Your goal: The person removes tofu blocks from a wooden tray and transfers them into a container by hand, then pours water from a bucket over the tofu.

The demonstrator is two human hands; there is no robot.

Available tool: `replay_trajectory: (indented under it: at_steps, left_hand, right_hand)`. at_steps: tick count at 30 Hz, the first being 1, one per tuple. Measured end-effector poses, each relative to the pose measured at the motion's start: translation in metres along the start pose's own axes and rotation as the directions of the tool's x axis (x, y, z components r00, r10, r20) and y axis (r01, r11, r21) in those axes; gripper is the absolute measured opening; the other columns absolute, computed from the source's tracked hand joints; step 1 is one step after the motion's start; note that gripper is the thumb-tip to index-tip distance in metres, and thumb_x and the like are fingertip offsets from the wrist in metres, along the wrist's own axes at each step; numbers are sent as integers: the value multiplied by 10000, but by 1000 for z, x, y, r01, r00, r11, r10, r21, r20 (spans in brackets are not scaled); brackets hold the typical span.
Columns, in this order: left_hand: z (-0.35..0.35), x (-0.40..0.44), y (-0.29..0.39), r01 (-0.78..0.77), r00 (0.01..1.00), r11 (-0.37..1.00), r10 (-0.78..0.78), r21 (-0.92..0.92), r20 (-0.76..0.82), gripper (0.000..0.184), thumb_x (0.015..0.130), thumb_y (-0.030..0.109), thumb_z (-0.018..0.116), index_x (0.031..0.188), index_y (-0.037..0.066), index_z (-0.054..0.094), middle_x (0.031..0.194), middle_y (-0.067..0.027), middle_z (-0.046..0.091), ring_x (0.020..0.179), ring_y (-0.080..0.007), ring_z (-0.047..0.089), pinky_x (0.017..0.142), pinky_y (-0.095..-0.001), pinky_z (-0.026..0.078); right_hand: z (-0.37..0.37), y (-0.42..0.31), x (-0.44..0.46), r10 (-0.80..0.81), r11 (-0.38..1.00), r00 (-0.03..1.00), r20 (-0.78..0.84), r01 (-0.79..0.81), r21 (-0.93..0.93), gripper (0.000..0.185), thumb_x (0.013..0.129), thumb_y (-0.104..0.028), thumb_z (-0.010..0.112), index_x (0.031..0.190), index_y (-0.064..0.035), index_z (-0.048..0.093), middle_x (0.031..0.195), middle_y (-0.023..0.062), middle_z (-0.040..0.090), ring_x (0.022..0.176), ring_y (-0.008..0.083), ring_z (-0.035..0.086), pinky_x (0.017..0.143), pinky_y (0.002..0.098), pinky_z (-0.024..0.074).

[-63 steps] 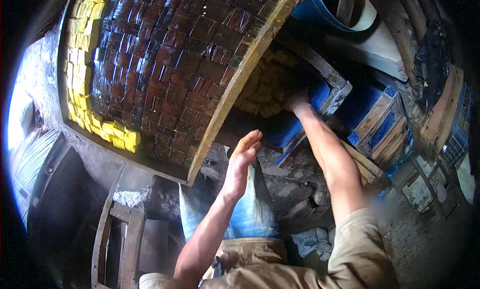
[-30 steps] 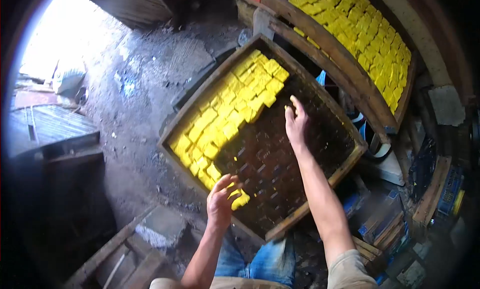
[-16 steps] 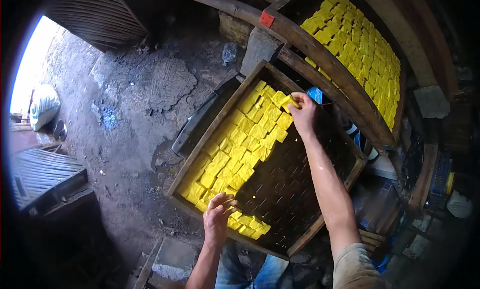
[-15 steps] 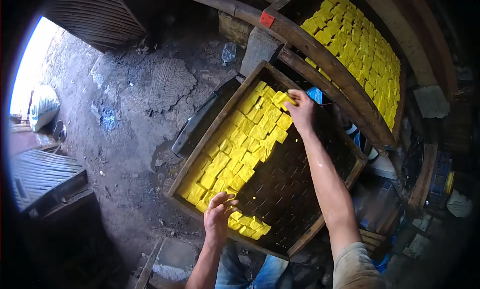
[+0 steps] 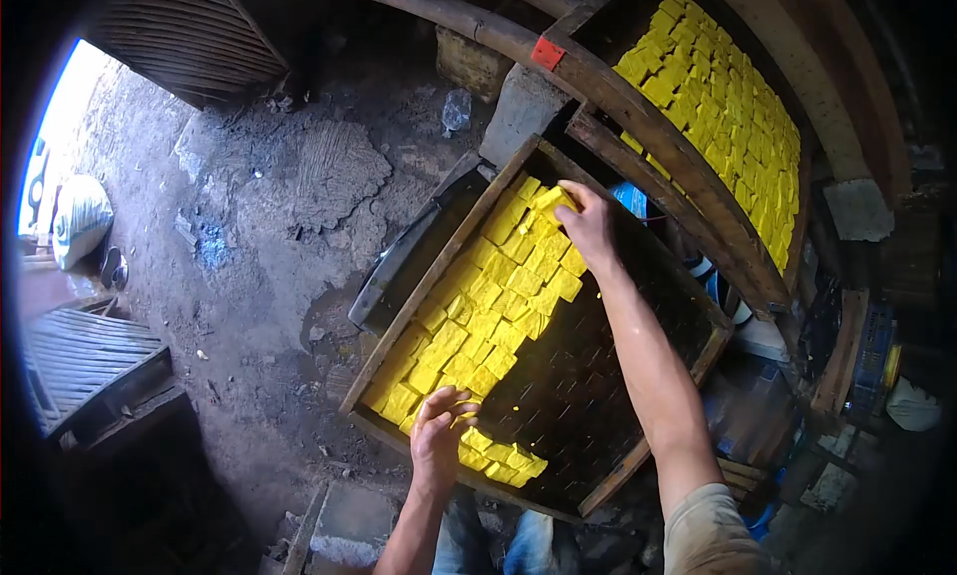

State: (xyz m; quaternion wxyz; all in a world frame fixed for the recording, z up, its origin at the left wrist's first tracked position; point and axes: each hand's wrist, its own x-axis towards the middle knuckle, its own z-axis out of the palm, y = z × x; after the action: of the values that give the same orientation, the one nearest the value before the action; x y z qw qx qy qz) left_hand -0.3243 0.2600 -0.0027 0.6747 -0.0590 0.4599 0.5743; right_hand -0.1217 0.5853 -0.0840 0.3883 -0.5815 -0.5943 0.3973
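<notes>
A wooden-framed tray (image 5: 638, 450) with a dark woven base lies tilted across the view. Yellow blocks that look like tofu (image 5: 478, 326) cover its left side in close rows, with a short row along the near edge. At the far end, my right hand (image 5: 588, 221) is closed on a yellow tofu block (image 5: 549, 202), which sits against the other blocks there. My left hand (image 5: 437, 435) is over the near-left edge, by the lower blocks, its fingers bent and apart with nothing visible in them.
A second framed tray full of yellow blocks (image 5: 718, 117) stands at upper right behind a curved wooden beam (image 5: 638, 107). Grey concrete block (image 5: 523, 112) and a dark trough-like thing (image 5: 399, 261) flank the tray. A slatted rack (image 5: 95, 351) is at left on the rough floor (image 5: 269, 246).
My right hand has moved slightly left with the yellow tofu block, towards the laid rows. My left hand has stayed nearly in place. The view has shifted a little.
</notes>
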Motion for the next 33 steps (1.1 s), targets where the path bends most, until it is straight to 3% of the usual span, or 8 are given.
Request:
replay_trajectory:
  at_steps: [2,8,11,16,19,22,28,33]
  left_hand:
    - [2,1,1,-2,1000,1000,2,3,-2,462,839,225,620,1251,37,525,1181,-146,597,1056,-277,606,899,-390,490]
    - [0,6,6,-5,1000,1000,5,-20,4,465,835,226,625,1248,36,526,1180,-137,592,1054,-271,604,894,-393,491]
    - [1,8,10,-2,1000,1000,2,-30,4,453,838,214,620,1245,36,529,1180,-138,593,1053,-275,604,892,-392,493]
    - [-1,14,16,-29,1000,998,29,-56,-2,434,838,186,617,1239,43,537,1181,-140,596,1057,-277,604,892,-394,497]
    - [2,22,16,-46,999,998,47,-50,26,451,832,203,629,1245,49,535,1183,-136,597,1060,-276,601,899,-396,493]
    - [7,34,19,-54,997,997,56,-50,44,467,827,207,635,1254,51,530,1183,-133,598,1062,-276,600,902,-395,492]
    - [36,96,13,26,992,984,-4,-174,126,539,868,351,555,1351,114,512,1355,-76,533,1264,-275,471,1068,-470,342]
    - [102,153,11,99,966,921,3,-377,260,558,902,393,537,1416,188,467,1487,-62,417,1382,-307,354,1137,-480,255]
  right_hand:
    - [11,0,12,2,895,993,116,50,-444,448,796,-214,628,1197,-13,619,1173,203,618,1080,344,592,966,419,459]
    - [43,12,-24,-407,578,911,74,319,-751,507,800,-240,617,1251,-56,477,1136,212,579,1089,363,551,967,462,426]
    - [24,-12,-14,145,984,987,74,-136,-115,479,648,-165,725,1041,-56,475,989,119,607,944,243,606,843,362,491]
    - [20,-17,28,132,974,983,126,-153,169,508,754,-180,603,1228,1,576,1067,145,633,962,254,611,924,341,467]
    - [41,-18,41,93,763,950,299,125,-634,554,851,-363,497,1240,20,589,1302,272,508,1206,409,480,1011,497,398]
    - [66,-23,17,60,728,981,183,83,-680,464,882,-359,455,1157,-4,576,1256,243,528,1199,429,473,1003,538,386]
    - [51,-31,25,-68,928,987,145,116,-353,281,724,-219,622,926,-43,539,909,155,618,850,299,603,752,406,482]
    - [9,-14,38,211,820,864,457,-411,398,257,711,-161,559,950,-66,566,862,4,549,800,109,524,727,246,439]
